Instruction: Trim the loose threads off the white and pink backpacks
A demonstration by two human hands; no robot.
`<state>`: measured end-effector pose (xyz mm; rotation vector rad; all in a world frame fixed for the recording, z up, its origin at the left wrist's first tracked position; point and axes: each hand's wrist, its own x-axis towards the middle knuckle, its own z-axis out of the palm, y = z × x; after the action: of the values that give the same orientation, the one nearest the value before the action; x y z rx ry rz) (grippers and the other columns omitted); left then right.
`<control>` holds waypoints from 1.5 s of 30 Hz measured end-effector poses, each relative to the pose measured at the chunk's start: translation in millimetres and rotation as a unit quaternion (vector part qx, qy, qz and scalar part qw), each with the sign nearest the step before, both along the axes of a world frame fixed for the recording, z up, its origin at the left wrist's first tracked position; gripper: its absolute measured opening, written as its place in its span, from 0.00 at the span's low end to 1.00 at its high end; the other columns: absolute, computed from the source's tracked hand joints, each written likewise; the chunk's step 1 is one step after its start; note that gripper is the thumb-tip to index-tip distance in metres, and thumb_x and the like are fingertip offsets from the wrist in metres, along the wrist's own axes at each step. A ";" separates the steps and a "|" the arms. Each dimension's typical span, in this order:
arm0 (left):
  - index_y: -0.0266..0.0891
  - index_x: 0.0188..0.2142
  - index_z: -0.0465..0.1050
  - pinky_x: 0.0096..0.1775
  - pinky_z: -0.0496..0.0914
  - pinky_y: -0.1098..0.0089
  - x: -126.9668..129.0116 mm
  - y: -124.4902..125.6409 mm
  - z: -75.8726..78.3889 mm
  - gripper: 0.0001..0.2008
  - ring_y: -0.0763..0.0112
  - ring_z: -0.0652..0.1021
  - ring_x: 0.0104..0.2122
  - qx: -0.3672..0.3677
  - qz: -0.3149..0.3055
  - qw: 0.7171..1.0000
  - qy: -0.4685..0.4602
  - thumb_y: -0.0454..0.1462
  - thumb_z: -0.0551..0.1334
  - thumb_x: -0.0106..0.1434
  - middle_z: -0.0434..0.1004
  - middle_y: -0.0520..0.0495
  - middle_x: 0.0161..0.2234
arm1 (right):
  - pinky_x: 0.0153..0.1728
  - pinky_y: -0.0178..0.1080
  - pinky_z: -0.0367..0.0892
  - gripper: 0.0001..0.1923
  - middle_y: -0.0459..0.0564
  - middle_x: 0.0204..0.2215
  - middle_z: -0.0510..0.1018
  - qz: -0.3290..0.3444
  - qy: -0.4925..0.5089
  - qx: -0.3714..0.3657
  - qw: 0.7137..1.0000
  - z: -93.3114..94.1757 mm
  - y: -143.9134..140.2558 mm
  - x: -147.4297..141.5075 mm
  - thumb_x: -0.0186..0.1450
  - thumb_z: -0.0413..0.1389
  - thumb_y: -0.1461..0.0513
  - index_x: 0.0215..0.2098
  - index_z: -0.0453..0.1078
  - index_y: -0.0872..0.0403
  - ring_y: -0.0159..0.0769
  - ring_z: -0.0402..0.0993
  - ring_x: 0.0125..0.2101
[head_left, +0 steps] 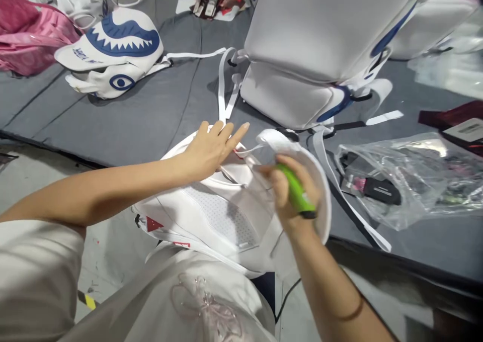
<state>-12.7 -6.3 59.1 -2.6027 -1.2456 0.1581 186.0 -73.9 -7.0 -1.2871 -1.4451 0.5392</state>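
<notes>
Lettering [87, 56] on the shark-faced bag [124, 45] and red label [181, 244] is unreadable.

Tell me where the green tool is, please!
In the head view, the green tool is just right of centre, held in the right hand over the white bag; the clear plastic bag lies farther right.

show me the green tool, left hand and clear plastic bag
Green tool [297, 192]: head view, on its handle.
Left hand [208, 150]: head view, back of the hand.
Clear plastic bag [419, 183]: head view, middle of its side.
</notes>
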 end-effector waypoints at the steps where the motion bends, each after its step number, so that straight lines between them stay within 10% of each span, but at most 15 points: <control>1: 0.31 0.72 0.39 0.53 0.64 0.50 0.0 0.4 -0.9 0.50 0.44 0.66 0.58 0.001 0.002 1.000 -0.007 0.38 0.68 0.59 0.63 0.29 0.62 | 0.45 0.48 0.75 0.16 0.56 0.40 0.83 -0.007 0.047 -0.023 0.999 -0.9 8.8 9.3 0.68 0.58 0.53 0.50 0.72 0.51 0.45 0.81 0.41; 5: 0.38 0.72 0.40 0.53 0.64 0.49 0.3 3.7 -4.0 0.47 0.43 0.66 0.59 -0.014 0.005 0.999 -0.041 0.37 0.66 0.61 0.58 0.31 0.66 | 0.42 0.47 0.75 0.16 0.53 0.34 0.83 0.064 0.096 -0.112 0.987 -10.0 35.7 37.7 0.66 0.59 0.51 0.47 0.73 0.51 0.44 0.81 0.35; 9: 0.39 0.72 0.39 0.52 0.64 0.50 2.3 9.0 -7.5 0.49 0.43 0.66 0.58 -0.014 0.019 0.999 -0.049 0.40 0.68 0.60 0.51 0.30 0.69 | 0.42 0.47 0.72 0.19 0.54 0.36 0.83 0.047 -0.093 -0.099 0.990 -10.5 34.7 28.3 0.64 0.62 0.50 0.48 0.74 0.51 0.46 0.79 0.37; 14: 0.38 0.72 0.38 0.55 0.62 0.50 5.2 12.5 -7.8 0.49 0.42 0.64 0.59 -0.037 0.049 0.998 -0.020 0.48 0.66 0.62 0.49 0.30 0.70 | 0.35 0.45 0.69 0.29 0.62 0.44 0.79 0.019 -0.372 -0.187 0.909 16.7 30.2 -23.8 0.64 0.61 0.51 0.60 0.65 0.56 0.56 0.77 0.42; 21: 0.39 0.72 0.39 0.56 0.60 0.50 9.9 16.0 -7.9 0.50 0.43 0.63 0.60 -0.050 0.066 0.996 0.014 0.52 0.66 0.61 0.45 0.32 0.71 | 0.37 0.45 0.69 0.19 0.69 0.48 0.73 -0.042 -0.465 -0.250 0.848 20.7 44.2 -58.0 0.70 0.49 0.63 0.58 0.62 0.61 0.53 0.76 0.43; 27: 0.39 0.71 0.41 0.56 0.60 0.51 7.8 11.5 -0.8 0.47 0.43 0.63 0.60 -0.068 0.062 0.996 0.000 0.47 0.65 0.61 0.47 0.33 0.70 | 0.47 0.53 0.66 0.23 0.64 0.43 0.78 -0.034 -0.440 -0.135 0.887 19.2 9.5 -27.0 0.70 0.50 0.53 0.57 0.64 0.59 0.55 0.75 0.45; 33: 0.39 0.71 0.41 0.57 0.59 0.48 7.9 12.5 -2.0 0.47 0.39 0.58 0.63 -0.082 0.070 0.994 -0.020 0.48 0.65 0.62 0.46 0.32 0.70 | 0.27 0.38 0.66 0.12 0.47 0.24 0.74 0.050 -0.162 -0.122 0.978 41.1 -13.3 -16.9 0.65 0.57 0.51 0.34 0.68 0.51 0.36 0.70 0.24; 39: 0.45 0.71 0.37 0.55 0.62 0.46 7.1 3.2 7.9 0.49 0.36 0.57 0.63 -0.097 0.130 0.987 -0.007 0.52 0.66 0.62 0.40 0.35 0.72 | 0.21 0.35 0.63 0.13 0.44 0.23 0.77 0.152 0.039 -0.194 0.968 41.1 26.9 -2.2 0.56 0.68 0.52 0.32 0.76 0.52 0.32 0.70 0.21; 45: 0.47 0.71 0.33 0.57 0.62 0.45 1.5 -0.9 11.6 0.50 0.33 0.56 0.64 -0.110 0.129 0.986 -0.007 0.51 0.64 0.62 0.40 0.39 0.72 | 0.25 0.38 0.69 0.11 0.47 0.28 0.81 0.200 -0.014 -0.166 0.966 44.1 20.4 9.7 0.62 0.63 0.52 0.37 0.78 0.50 0.36 0.76 0.25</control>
<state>-11.2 -7.2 70.7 -2.6112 -1.6537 0.3440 195.7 -53.6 37.1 -1.2610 -1.7010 1.0728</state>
